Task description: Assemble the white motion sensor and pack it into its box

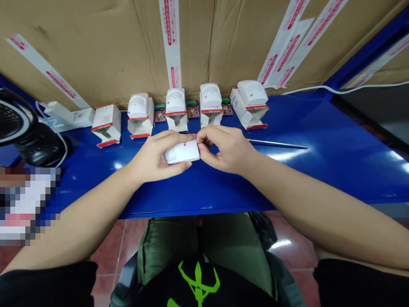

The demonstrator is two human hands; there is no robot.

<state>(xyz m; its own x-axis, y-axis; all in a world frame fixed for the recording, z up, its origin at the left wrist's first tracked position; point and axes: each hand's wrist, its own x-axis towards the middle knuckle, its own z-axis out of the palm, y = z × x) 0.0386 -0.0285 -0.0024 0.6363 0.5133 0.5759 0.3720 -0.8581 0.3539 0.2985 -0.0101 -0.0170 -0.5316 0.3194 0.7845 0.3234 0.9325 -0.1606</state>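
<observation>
Over the front part of the blue table, my left hand [156,155] is closed around a white motion detector [185,152], thumb along the near side and fingers along the far side. The detector lies level, its long side running left to right, with a small red mark on top. At its right end, my right hand [225,149] pinches thumb and forefinger together against the edge. Whatever is between those fingertips is too small or hidden to make out. Beyond the right hand lies a thin metal rod like a screwdriver shaft [281,145], its left end hidden behind the hand.
Along the back stand several small white-and-red boxes [107,123], most with a white detector [211,95] on top. Red circuit boards [193,112] lie between them. A power strip [79,118] and a black device [35,140] are at left; a white cable [348,90] runs right.
</observation>
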